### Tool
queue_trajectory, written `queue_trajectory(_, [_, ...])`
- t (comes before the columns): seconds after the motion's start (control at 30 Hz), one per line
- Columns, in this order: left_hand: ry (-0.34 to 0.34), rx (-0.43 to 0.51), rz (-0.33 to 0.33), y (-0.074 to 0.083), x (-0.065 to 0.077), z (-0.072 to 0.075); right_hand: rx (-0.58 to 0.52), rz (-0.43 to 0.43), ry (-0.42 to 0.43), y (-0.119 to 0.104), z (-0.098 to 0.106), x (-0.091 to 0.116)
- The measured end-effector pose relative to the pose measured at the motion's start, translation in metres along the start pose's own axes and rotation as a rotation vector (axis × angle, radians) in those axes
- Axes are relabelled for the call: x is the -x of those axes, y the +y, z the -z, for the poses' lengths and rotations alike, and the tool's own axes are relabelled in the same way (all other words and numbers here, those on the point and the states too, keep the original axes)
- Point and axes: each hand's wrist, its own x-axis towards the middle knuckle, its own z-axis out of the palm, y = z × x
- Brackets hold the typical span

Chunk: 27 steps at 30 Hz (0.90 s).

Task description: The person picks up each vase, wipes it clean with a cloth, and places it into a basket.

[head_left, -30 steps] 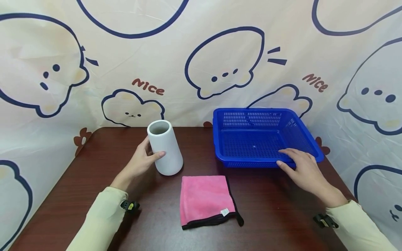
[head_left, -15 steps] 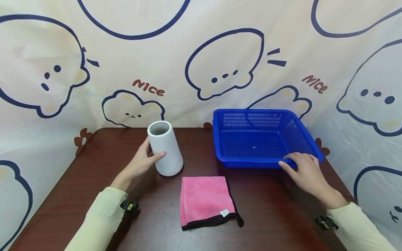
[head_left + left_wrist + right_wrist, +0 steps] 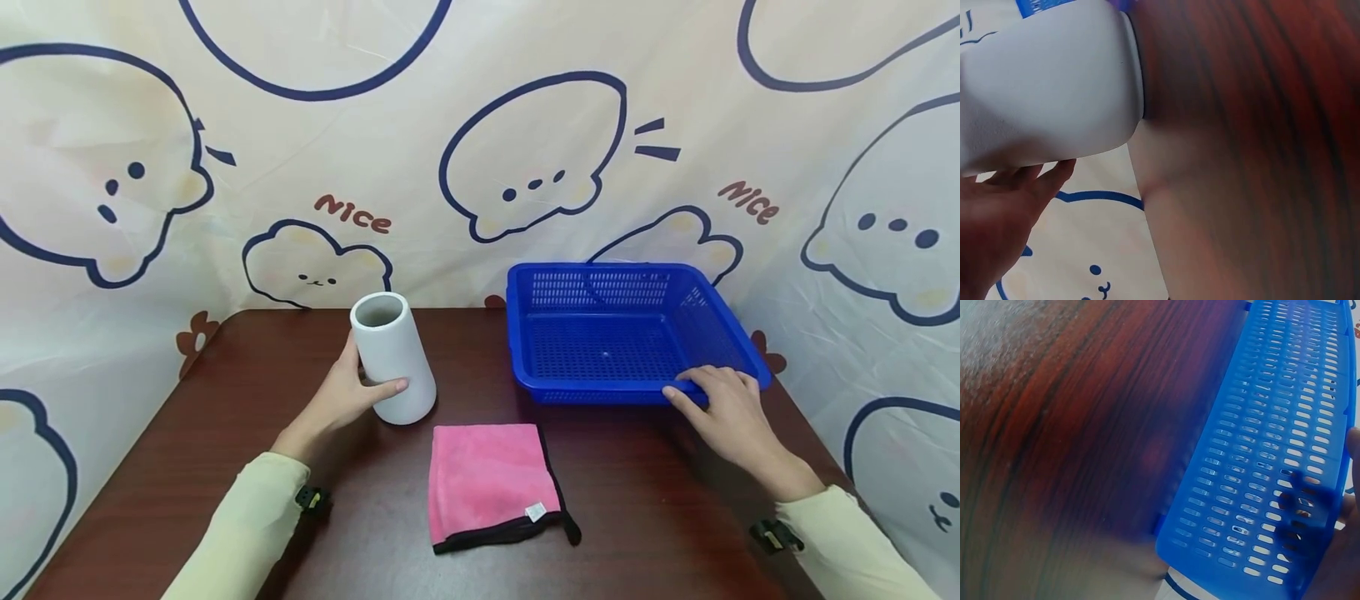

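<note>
A white vase [image 3: 395,367], narrower at its round open top, stands on the table at the left. My left hand [image 3: 341,402] holds it from the left side, thumb across the front and fingers behind it. In the left wrist view, the same vase [image 3: 1054,81] shows its smooth side, with fingertips against it. To the right is a blue plastic basket [image 3: 600,393] with slotted walls. My right hand [image 3: 731,417] grips its near rim towards the right corner, thumb outside and fingers over the inner side. Through the slots in the right wrist view, parts of the fingers show dark.
A folded pink cloth [image 3: 491,479] with black edging and a small white tag lies between the arms, nearer than vase and basket. The brown wood-grain table [image 3: 615,517] meets a printed cloth backdrop [image 3: 420,167] behind and at both sides.
My right fingers have come down and bent over the basket's near rim. My left thumb has slid slightly right and down across the vase. Vase, basket and cloth keep their places.
</note>
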Motion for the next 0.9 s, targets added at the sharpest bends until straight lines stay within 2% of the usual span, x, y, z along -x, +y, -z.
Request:
queue_trajectory(0.33, [0.038,-0.056,-0.035,0.002,-0.002,-0.003,-0.002,0.003,0.014,0.001,-0.002,0.001])
queue_trajectory(0.7, [0.073,-0.043,-0.059,0.003,-0.002,0.000,-0.009,0.012,0.021,0.001,-0.002,0.000])
queue_trajectory(0.9, [0.085,-0.036,-0.082,0.011,-0.006,0.002,0.001,0.006,0.015,0.002,-0.003,0.000])
